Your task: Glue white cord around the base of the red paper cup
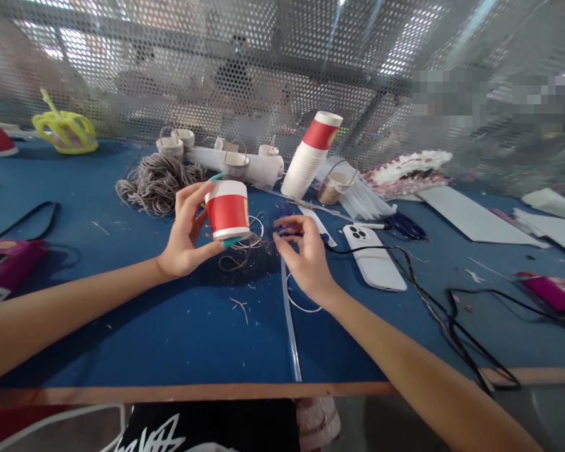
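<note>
My left hand [191, 232] grips a red and white paper cup [226, 210] by its top and base, holding it tilted above the table. A bit of teal shows at the cup's top and base. My right hand [306, 251] is over a dark blue glue gun [327, 239], its fingers curved and apart. The hand hides most of the gun, so contact is unclear. A clear glue stick [290, 326] runs from beneath the hand toward the table's front edge. Thin white cord [304, 309] loops beside it.
Behind lie grey yarn [157, 182], small cord-handled cups [235, 164] and a leaning stack of paper cups [306, 160]. A white phone [375, 257] and black cables [421, 289] are at right. A yellow-green basket-like craft [68, 132] stands far left. A perforated metal screen [245, 69] closes the back.
</note>
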Demonstrator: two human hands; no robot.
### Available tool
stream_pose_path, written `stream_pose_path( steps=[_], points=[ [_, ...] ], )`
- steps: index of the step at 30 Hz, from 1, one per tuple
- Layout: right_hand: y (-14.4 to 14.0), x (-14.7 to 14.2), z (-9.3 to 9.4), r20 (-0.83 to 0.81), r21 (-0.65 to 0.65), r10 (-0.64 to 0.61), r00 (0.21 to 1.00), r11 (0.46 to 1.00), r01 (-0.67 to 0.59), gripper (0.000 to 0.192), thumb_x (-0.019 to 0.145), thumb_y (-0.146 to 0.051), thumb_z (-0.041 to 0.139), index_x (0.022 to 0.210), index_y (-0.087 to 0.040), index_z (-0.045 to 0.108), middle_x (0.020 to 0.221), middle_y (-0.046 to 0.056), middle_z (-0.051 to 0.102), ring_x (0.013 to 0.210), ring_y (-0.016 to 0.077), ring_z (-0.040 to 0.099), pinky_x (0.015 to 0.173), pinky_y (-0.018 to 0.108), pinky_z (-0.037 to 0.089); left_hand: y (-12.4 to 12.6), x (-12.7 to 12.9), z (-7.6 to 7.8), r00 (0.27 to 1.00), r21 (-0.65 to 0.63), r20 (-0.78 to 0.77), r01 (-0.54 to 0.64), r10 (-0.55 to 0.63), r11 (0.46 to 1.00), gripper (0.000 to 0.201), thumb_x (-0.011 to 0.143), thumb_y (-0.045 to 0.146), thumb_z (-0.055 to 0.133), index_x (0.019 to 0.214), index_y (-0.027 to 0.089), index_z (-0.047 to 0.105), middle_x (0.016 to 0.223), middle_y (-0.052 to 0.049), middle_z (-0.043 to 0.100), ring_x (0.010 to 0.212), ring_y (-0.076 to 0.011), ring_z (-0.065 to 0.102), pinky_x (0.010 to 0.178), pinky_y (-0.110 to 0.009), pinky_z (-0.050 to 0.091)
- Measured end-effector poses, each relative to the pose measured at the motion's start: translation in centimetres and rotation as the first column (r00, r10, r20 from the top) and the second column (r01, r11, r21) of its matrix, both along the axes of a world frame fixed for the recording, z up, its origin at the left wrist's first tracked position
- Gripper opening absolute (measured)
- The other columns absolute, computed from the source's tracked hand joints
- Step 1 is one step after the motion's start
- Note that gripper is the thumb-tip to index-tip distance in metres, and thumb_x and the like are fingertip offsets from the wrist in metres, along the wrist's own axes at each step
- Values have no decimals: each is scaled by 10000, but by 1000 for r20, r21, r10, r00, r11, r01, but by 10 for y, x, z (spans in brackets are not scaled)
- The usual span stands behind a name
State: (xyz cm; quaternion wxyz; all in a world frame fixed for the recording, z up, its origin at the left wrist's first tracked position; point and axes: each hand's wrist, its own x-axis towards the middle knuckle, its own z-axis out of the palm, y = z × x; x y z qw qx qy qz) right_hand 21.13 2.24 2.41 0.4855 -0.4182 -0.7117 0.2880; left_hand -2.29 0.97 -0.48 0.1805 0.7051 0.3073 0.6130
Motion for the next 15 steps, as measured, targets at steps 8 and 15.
stream_pose_path(
  steps=[8,15],
  points=[
    [-17,-2,10,235,566,203,951,767,-303,459,767,-104,672,1128,-319,485,1116,31,714,1037,248,683,916,504,525,2,2,-2,996,-14,9,89,-89,996,859,718,487,790,1461,369,375,1440,-81,304,1430,-373,317,1131,-520,450],
    [-19,-5,8,252,605,217,943,725,-329,449,773,-85,691,1113,-327,524,1034,1,736,1016,229,678,884,467,567,1,3,-1,991,-34,-17,133,-133,991,878,701,456,812,1464,370,385,1416,-89,345,1400,-363,365,1136,-535,440]
  ],
)
